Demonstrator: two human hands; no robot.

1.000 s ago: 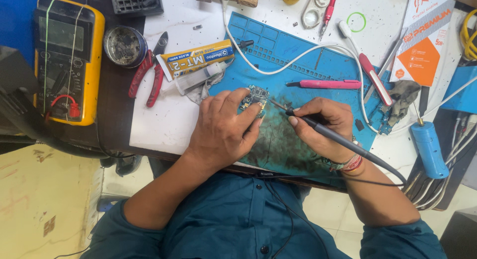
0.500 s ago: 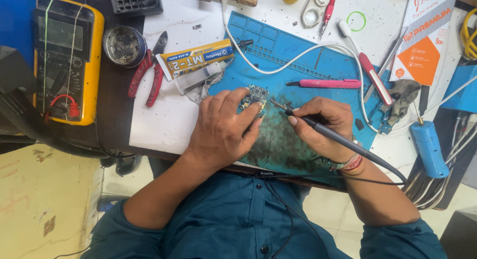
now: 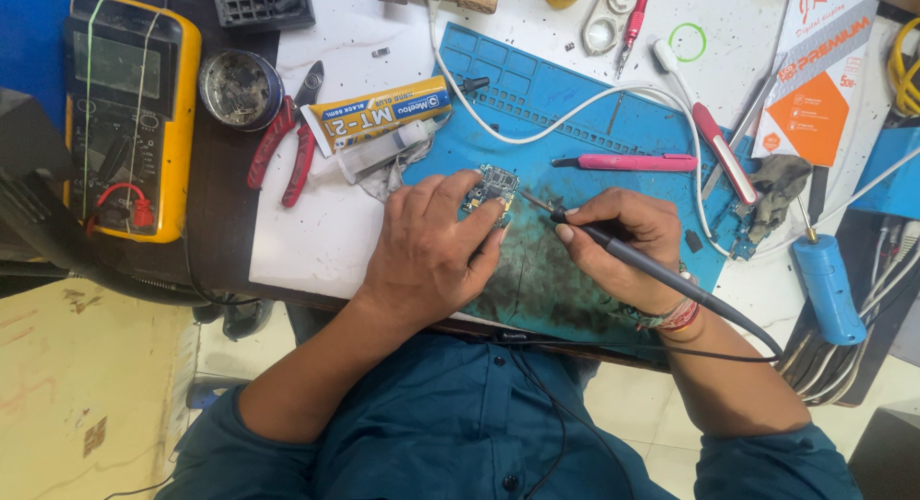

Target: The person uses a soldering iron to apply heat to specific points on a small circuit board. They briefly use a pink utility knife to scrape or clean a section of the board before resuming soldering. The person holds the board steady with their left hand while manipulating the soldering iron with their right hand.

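A small circuit board is pinned flat near the middle of a blue work mat by the left hand, its fingers closed down over the board's near edge. A dark soldering iron is gripped pen-style in the right hand, fingers wrapped tight, its tip set just beside the board. A pink-handled tool is seen on the mat beyond the right hand; red pliers and a yellow multimeter lie off the mat's left side.

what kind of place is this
Most likely an electronics repair bench: the right hand holds a soldering iron to a small circuit board on a blue work mat, with a yellow multimeter nearby.
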